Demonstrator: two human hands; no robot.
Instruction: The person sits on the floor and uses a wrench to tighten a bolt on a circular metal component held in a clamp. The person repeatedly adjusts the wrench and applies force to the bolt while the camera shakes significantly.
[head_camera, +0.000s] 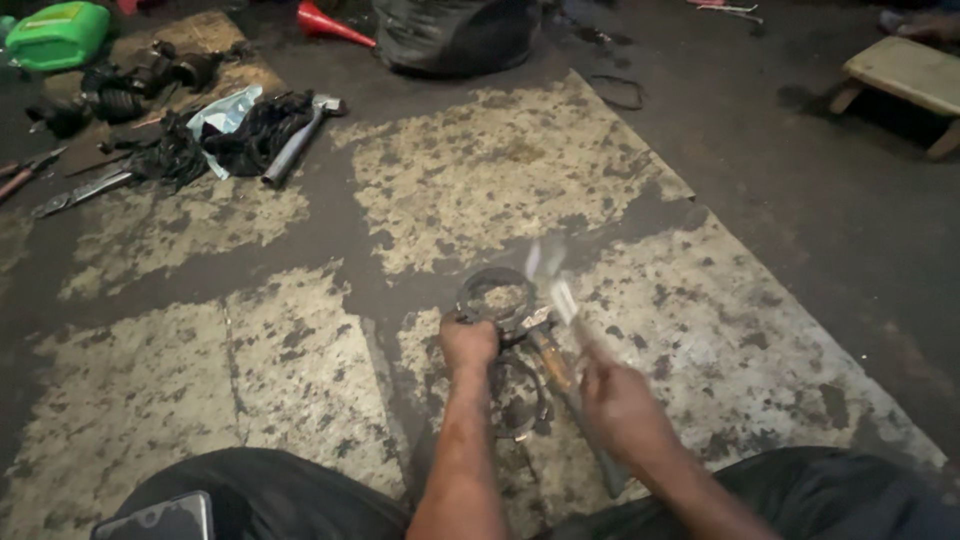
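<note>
Head view: greasy metal ring, round, open-centred.

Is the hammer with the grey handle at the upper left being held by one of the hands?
No, the hammer lies on the floor beside dark rags, far from the left hand and right hand.
</note>
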